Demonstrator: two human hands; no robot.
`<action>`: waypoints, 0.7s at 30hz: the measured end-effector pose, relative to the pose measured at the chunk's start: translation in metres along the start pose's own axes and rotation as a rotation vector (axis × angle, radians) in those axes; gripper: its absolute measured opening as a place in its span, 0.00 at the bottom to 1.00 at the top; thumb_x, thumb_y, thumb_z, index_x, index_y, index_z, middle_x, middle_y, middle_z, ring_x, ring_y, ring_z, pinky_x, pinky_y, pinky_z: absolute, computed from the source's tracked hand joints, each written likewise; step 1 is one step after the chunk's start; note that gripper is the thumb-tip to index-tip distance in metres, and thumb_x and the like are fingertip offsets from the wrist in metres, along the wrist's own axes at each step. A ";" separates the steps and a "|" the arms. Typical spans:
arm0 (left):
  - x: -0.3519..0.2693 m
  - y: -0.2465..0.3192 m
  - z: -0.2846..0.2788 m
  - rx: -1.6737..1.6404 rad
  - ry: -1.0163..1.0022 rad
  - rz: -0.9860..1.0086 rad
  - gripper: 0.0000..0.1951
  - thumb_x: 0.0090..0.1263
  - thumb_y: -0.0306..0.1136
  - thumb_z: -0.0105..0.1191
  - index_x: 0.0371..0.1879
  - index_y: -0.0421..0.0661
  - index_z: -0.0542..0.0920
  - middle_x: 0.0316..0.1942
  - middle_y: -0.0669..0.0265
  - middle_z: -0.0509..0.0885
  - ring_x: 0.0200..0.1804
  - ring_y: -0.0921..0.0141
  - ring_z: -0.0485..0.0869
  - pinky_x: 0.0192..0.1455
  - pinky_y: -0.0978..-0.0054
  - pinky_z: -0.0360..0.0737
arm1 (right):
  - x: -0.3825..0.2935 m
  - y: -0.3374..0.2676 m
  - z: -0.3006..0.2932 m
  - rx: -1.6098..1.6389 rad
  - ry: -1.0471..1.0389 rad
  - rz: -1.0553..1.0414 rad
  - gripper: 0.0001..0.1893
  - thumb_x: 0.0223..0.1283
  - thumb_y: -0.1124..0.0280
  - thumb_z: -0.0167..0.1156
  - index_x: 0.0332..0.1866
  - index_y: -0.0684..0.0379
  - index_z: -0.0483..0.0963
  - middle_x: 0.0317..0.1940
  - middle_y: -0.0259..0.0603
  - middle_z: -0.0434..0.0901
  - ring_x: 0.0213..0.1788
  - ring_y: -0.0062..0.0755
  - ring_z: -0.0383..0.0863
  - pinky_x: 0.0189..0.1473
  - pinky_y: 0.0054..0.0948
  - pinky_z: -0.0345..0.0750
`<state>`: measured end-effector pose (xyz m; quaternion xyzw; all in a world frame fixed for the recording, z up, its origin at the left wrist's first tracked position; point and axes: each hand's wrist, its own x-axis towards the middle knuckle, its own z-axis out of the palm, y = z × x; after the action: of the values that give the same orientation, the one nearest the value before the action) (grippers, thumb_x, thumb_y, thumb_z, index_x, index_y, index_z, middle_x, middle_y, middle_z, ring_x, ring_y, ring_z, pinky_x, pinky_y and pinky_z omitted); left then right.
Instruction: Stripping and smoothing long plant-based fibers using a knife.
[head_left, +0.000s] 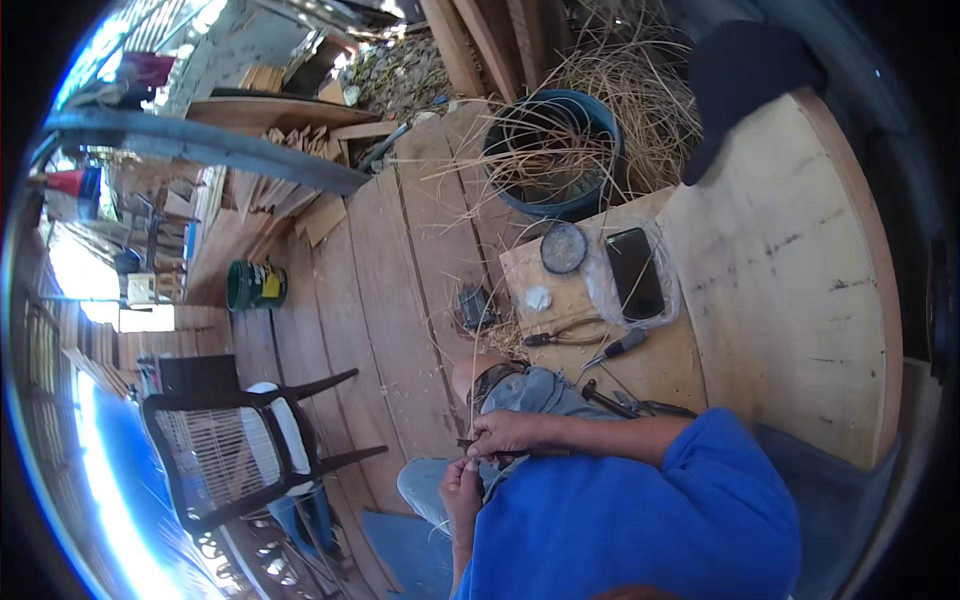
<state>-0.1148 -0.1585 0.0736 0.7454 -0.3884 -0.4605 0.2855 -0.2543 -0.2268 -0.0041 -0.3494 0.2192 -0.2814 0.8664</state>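
My right hand (501, 433) is closed around a small dark tool (465, 443) above my lap. A thin cane strand (475, 375) runs up from between my hands. Just below, my left hand (461, 484) has its thumb and fingertips pinched together where the strand meets the tool; its grip is partly hidden. Beside my right knee, a wooden board (675, 360) carries pliers (566, 332), a grey-handled pointed tool (615, 348), a hammer (604, 401), a round dark dish (563, 248), a small white round item (538, 298) and a phone (634, 274) on clear plastic.
A blue bucket (555, 210) holds cane strands, with a tangled heap (652, 97) behind it. A dark block (475, 307) lies on the plank floor (375, 300). A chair with woven cane (217, 450) and a green bucket (256, 286) stand farther off. A curved pale panel (795, 262) adjoins the board.
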 end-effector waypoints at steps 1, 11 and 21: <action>-0.003 -0.002 -0.004 -0.007 -0.025 -0.031 0.08 0.63 0.33 0.50 0.31 0.40 0.75 0.16 0.78 0.67 0.17 0.85 0.61 0.19 0.86 0.57 | 0.003 0.004 -0.004 -0.005 0.051 -0.029 0.14 0.51 0.60 0.60 0.32 0.62 0.71 0.16 0.33 0.71 0.13 0.18 0.67 0.13 0.20 0.62; -0.010 -0.026 -0.022 -0.204 -0.005 -0.181 0.07 0.64 0.32 0.48 0.30 0.40 0.75 0.17 0.74 0.71 0.20 0.84 0.64 0.21 0.86 0.60 | 0.018 0.005 0.018 -0.173 -0.049 0.160 0.15 0.51 0.65 0.61 0.36 0.65 0.69 0.21 0.31 0.74 0.20 0.15 0.69 0.19 0.17 0.64; -0.039 -0.057 -0.045 -0.206 0.038 -0.217 0.07 0.63 0.30 0.49 0.32 0.37 0.76 0.21 0.72 0.73 0.26 0.81 0.69 0.29 0.82 0.68 | 0.040 -0.013 0.013 -0.027 0.036 0.342 0.13 0.52 0.65 0.60 0.35 0.64 0.69 0.20 0.35 0.73 0.15 0.17 0.68 0.16 0.19 0.65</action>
<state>-0.0668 -0.0923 0.0659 0.7584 -0.2507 -0.5119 0.3160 -0.2214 -0.2537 0.0068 -0.3136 0.2946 -0.1332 0.8928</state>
